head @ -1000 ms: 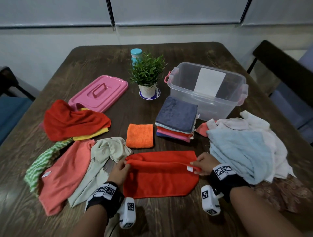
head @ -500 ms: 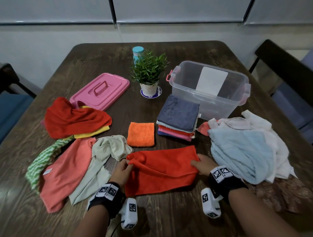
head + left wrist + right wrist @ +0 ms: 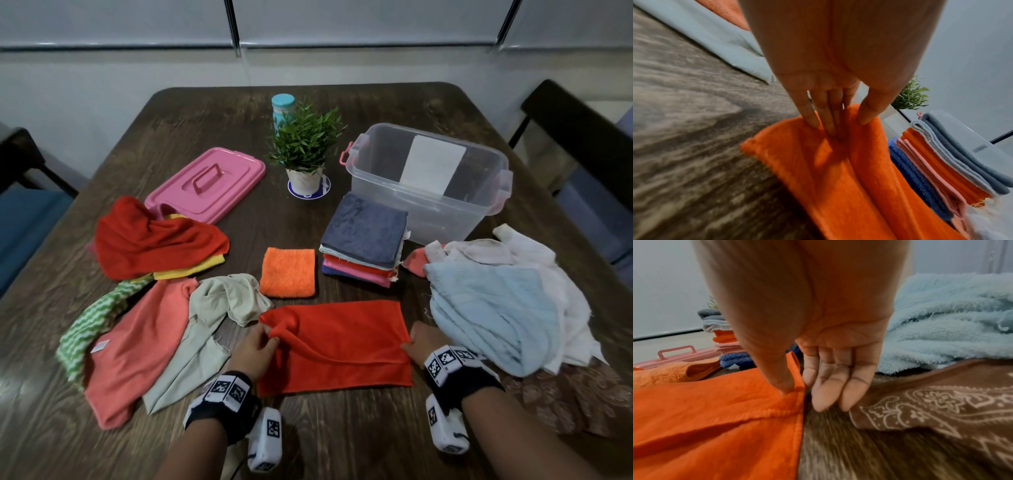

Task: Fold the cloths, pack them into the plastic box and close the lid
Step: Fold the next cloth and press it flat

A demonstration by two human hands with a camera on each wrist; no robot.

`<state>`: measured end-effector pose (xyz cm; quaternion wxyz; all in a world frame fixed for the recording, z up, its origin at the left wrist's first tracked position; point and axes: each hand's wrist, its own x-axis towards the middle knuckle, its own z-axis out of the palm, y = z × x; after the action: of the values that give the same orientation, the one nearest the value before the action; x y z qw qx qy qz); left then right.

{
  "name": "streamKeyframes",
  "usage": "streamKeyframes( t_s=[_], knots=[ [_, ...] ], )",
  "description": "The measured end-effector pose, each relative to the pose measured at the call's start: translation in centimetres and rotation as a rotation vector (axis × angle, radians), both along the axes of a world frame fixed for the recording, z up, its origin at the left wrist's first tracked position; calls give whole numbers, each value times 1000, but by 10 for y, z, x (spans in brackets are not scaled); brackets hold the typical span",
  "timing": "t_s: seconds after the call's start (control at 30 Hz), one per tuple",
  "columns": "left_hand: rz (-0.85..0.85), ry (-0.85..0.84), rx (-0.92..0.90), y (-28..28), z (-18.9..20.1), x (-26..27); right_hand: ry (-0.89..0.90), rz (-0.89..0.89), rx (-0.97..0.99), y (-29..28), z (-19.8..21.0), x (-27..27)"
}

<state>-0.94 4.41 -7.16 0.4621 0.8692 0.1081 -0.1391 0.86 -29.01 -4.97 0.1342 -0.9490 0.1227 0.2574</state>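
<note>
The red cloth (image 3: 334,346) lies folded lengthwise on the near part of the wooden table (image 3: 359,442), directly before the person. The left hand (image 3: 253,349) reaches forward, palm down, at the cloth's left end, fingers (image 3: 825,120) and thumb extended and pinching a raised fold between them. The right hand (image 3: 423,342) sits at the cloth's right edge, thumb (image 3: 781,378) pressing the hem down with the index finger beside the edge; whether it pinches the hem cannot be told, and the remaining fingers hang extended, off the fabric. Both forearms enter from the near edge. The stack of folded cloths (image 3: 363,241) stands touching the clear plastic box (image 3: 428,181), which is open; the pink lid (image 3: 205,185) lies well apart, far left.
</note>
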Motion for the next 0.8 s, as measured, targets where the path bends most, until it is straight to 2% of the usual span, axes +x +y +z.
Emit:
streamKeyframes(
  t_s=[0.13, 0.23, 0.37, 0.4, 0.47, 0.57, 0.7, 0.8],
  knots=[
    [41, -21, -109, -5, 8, -4, -17, -52, 68, 4, 5, 0],
    [75, -15, -240, -5, 15, -3, -141, -224, 277, 7, 11, 8],
    [273, -50, -329, 0, 23, 6, -198, -490, 594, 6, 19, 19],
    [299, -75, -334, 0, 25, 7, -205, -538, 634, 6, 20, 20],
    [331, -88, -350, 0, 27, 7, -225, -510, 561, 6, 21, 20],
    [265, -31, -340, 0, 24, -1, -157, -442, 404, 4, 14, 13],
    [116, 37, -308, 4, 17, -17, 16, -557, 537, 3, 2, 0],
    [15, 99, -249, 7, 16, -23, 19, -541, 546, 5, -1, -3]
  ],
)
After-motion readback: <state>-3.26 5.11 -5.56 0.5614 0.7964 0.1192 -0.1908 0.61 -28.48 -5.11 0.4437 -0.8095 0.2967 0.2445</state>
